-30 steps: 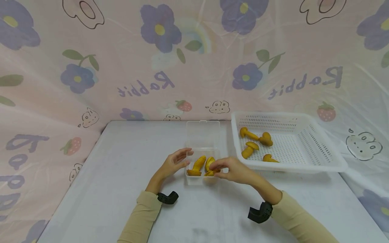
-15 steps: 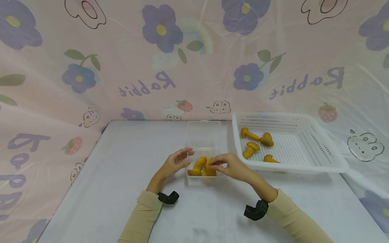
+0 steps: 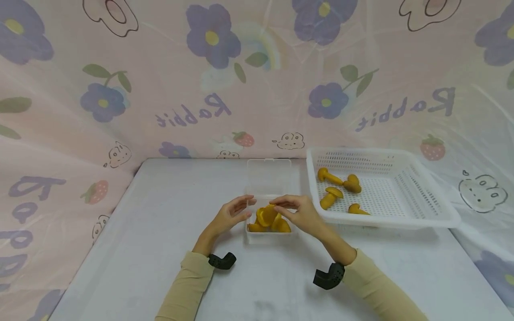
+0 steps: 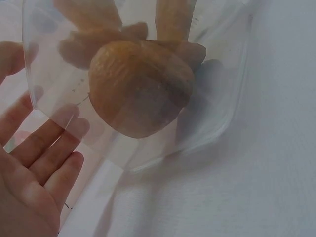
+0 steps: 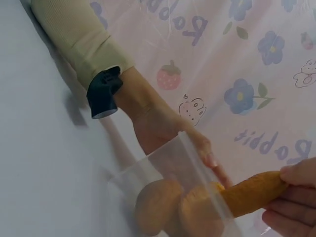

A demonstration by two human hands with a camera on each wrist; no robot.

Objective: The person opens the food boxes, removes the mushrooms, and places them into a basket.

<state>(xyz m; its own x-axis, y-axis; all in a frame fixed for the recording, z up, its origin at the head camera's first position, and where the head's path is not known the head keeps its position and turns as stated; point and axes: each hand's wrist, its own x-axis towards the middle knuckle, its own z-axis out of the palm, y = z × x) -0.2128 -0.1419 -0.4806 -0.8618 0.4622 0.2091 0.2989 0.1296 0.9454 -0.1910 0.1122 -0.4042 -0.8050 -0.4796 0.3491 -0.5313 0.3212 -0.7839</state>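
A clear plastic box (image 3: 268, 237) stands on the white table with several yellow-brown mushrooms in it, one of them a mushroom (image 3: 283, 226) at the front right. My right hand (image 3: 300, 214) pinches another mushroom (image 3: 265, 216) by its stem, between thumb and fingers, over the box. In the right wrist view, that stem (image 5: 254, 191) slants up out of the box, the cap lower behind the clear wall. Beside the box's left wall is my left hand (image 3: 230, 216), fingers loosely extended. The left wrist view shows its fingers (image 4: 54, 153) at the clear wall, holding nothing.
The box's clear lid (image 3: 269, 176) stands open at the back. A white perforated basket (image 3: 381, 221) with several mushrooms (image 3: 331, 197) stands at the back right. A printed curtain (image 3: 257, 80) hangs behind the table (image 3: 180, 187).
My right hand has moved up and to the left from the box's right side, with the mushroom now lifted and turned over the others. The left hand has stayed in place.
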